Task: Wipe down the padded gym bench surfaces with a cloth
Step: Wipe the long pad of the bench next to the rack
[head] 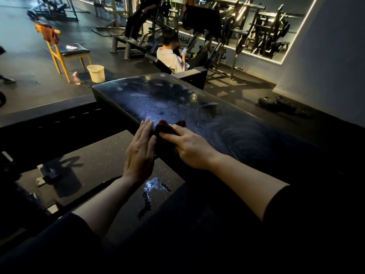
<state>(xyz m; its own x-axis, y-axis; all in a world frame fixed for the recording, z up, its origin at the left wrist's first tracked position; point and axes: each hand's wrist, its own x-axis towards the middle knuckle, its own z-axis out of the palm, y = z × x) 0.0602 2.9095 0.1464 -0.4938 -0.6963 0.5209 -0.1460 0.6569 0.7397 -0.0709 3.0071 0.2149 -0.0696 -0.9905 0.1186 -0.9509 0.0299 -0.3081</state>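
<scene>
A black padded gym bench [177,97] runs from the middle of the view toward the lower right, its top wet and streaked. A dark red cloth [167,127] lies bunched on the pad's near left edge. My right hand [187,146] lies on the cloth with its fingers over it and the thumb at its side, pressing it to the pad. My left hand [141,149] rests flat against the pad's left edge beside the cloth, fingers straight. A lower black pad [94,165] sits under my left arm, with a wet patch on it.
A cream bucket [96,73] and a pink spray bottle [76,78] stand on the floor by a wooden chair [65,52] with a rag draped on it. A seated person [171,56] is behind the bench among weight machines. Weight plates [276,102] lie on the floor at right.
</scene>
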